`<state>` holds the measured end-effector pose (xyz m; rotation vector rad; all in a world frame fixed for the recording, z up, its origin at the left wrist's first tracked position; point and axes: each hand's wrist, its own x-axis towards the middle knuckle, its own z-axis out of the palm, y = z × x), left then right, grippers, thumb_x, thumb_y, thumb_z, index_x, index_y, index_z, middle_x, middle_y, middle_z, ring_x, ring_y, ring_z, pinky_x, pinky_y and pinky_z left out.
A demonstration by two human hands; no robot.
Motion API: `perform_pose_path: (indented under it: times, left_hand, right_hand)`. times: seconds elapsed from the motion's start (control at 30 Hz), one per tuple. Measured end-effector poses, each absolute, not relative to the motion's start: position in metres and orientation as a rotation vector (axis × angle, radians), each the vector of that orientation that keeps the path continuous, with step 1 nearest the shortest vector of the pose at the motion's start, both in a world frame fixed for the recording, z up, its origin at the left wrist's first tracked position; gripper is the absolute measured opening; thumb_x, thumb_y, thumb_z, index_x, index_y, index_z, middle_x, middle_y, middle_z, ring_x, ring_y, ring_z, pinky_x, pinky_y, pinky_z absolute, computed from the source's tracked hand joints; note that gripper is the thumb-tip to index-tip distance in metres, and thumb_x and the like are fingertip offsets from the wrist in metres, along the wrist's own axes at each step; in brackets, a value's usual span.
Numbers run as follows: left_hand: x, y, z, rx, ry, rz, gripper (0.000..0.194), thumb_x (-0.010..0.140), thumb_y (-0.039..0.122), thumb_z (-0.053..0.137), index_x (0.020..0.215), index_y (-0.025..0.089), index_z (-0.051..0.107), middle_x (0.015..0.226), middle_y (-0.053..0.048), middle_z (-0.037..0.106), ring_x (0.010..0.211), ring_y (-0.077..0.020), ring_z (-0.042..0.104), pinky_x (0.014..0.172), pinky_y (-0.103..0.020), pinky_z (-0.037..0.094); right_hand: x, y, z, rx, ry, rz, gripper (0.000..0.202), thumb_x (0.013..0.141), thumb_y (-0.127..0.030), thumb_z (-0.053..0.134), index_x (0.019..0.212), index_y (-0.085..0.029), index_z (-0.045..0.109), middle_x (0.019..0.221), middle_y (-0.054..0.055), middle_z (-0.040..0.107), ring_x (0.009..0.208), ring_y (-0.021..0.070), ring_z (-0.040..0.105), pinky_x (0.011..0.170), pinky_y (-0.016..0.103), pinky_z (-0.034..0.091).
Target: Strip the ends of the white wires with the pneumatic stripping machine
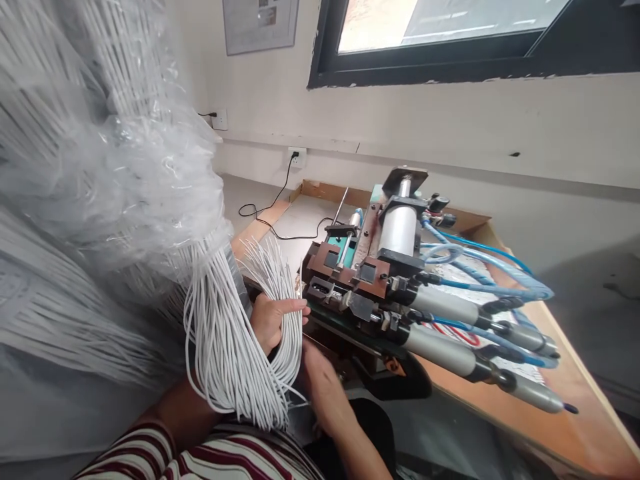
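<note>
My left hand (269, 321) is closed around a bundle of thin white wires (285, 293), its thumb lying across the front. The upper ends of this bundle fan out above the hand, and its lower part curves down towards my lap. To the right of the bundle is my right hand (323, 381), its fingers pointing up; they are blurred and partly hidden, so a hold on a wire cannot be made out. Just beyond my left hand stands a pneumatic machine (350, 273) with brown metal plates and grey cylinders. One wire rises close to the machine's left side.
A large mass of white wires (220, 320), wrapped in clear plastic (150, 180), hangs at my left. The machine rests on a wooden-edged table (565, 373). Blue air hoses (500, 267) loop at its right. A black cord (285, 190) runs to a wall socket (297, 157).
</note>
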<state>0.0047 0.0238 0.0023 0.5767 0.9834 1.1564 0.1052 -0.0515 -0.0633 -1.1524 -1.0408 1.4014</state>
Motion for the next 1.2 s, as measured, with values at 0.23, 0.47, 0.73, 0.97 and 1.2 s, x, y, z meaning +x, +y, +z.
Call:
perform_pose_path:
  times: [0.23, 0.47, 0.73, 0.97, 1.2]
  left_hand:
    - [-0.007, 0.008, -0.018, 0.569, 1.029, 0.933, 0.026, 0.044, 0.012, 0.074, 0.065, 0.009, 0.059, 0.049, -0.003, 0.062, 0.05, -0.0208, 0.063, 0.049, -0.034, 0.053]
    - [-0.01, -0.013, -0.025, 0.563, 1.308, 0.983, 0.031, 0.048, 0.012, 0.07, 0.074, 0.014, 0.054, 0.047, 0.002, 0.063, 0.049, -0.0166, 0.063, 0.045, -0.026, 0.051]
    - [0.012, -0.003, -0.02, 0.562, 1.286, 0.909, 0.024, 0.045, 0.019, 0.072, 0.062, 0.01, 0.056, 0.045, -0.001, 0.063, 0.04, -0.0114, 0.056, 0.042, -0.022, 0.047]
    - [0.008, 0.004, -0.033, 0.579, 1.283, 1.02, 0.02, 0.051, 0.017, 0.071, 0.066, 0.011, 0.059, 0.048, 0.002, 0.063, 0.046, -0.0102, 0.058, 0.049, -0.022, 0.049]
    - [0.01, -0.007, -0.031, 0.708, 1.249, 1.046, 0.018, 0.056, 0.015, 0.071, 0.07, 0.01, 0.06, 0.053, 0.002, 0.061, 0.052, -0.0126, 0.059, 0.051, -0.025, 0.049]
  right_hand:
    - [0.074, -0.066, -0.053, -1.23, -1.027, 1.575, 0.06, 0.075, -0.065, 0.038, 0.077, -0.011, 0.063, 0.064, 0.005, 0.06, 0.061, 0.0184, 0.049, 0.059, 0.028, 0.037]
    - [0.082, -0.062, -0.058, -0.977, -1.23, 1.676, 0.057, 0.082, -0.059, 0.033, 0.072, -0.011, 0.062, 0.061, 0.004, 0.056, 0.058, 0.0162, 0.046, 0.06, 0.028, 0.037]
    - [0.11, -0.058, -0.064, -1.001, -1.302, 1.673, 0.046, 0.084, -0.052, 0.036, 0.073, -0.013, 0.059, 0.063, 0.001, 0.054, 0.058, 0.0138, 0.046, 0.055, 0.024, 0.036]
    - [0.169, -0.087, -0.096, -1.492, -0.927, 1.296, 0.038, 0.078, -0.047, 0.05, 0.097, -0.016, 0.062, 0.086, 0.009, 0.067, 0.082, 0.0223, 0.059, 0.076, 0.032, 0.043]
    - [0.162, -0.081, -0.096, -1.381, -0.932, 1.228, 0.035, 0.079, -0.046, 0.051, 0.089, -0.016, 0.066, 0.076, 0.007, 0.068, 0.071, 0.0201, 0.061, 0.067, 0.031, 0.047]
